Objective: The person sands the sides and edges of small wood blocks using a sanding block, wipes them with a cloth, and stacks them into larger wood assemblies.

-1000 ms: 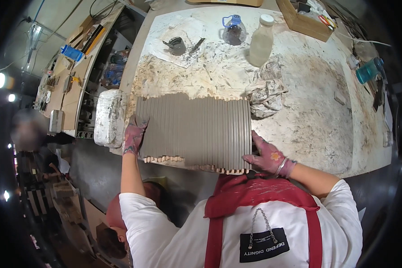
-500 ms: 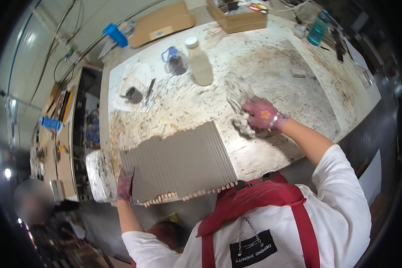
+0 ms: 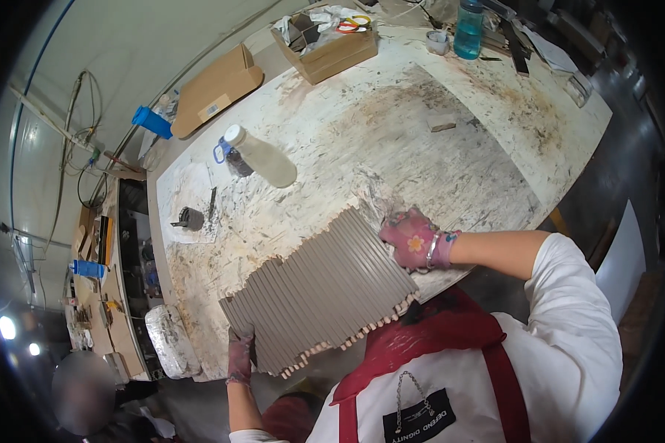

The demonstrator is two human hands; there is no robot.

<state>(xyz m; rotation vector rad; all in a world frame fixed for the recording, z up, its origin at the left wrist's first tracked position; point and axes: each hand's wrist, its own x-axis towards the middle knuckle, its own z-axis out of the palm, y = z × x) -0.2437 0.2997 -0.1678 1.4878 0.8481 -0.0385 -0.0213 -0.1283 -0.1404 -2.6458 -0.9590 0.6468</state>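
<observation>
A grey ribbed panel (image 3: 321, 288) of narrow parallel strips, with ragged tan ends, lies tilted at the table's near edge and partly overhangs it. My left hand (image 3: 240, 358), in a stained pink glove, grips its near left corner, thumb on top; the fingers underneath are hidden. My right hand (image 3: 415, 240), in a pink glove with a flower print, is at the panel's right edge with fingers curled. A streaked whitish rag (image 3: 375, 193) shows beyond those fingers and looks held in them, mostly covered and hard to separate from the stained tabletop.
The stained white table (image 3: 325, 133) bears a tall cloudy bottle (image 3: 262, 156), a blue-lidded bottle (image 3: 236, 162), a dark cup (image 3: 191, 218), a small block (image 3: 442, 123) and a cardboard box (image 3: 336, 59). A teal bottle (image 3: 468, 31) stands far right. A wrapped bundle (image 3: 171, 340) sits left.
My right hand has come nearer, from the open tabletop to the panel's right edge, with the rag. The panel has turned, its right end swinging away from me; the view has shifted too.
</observation>
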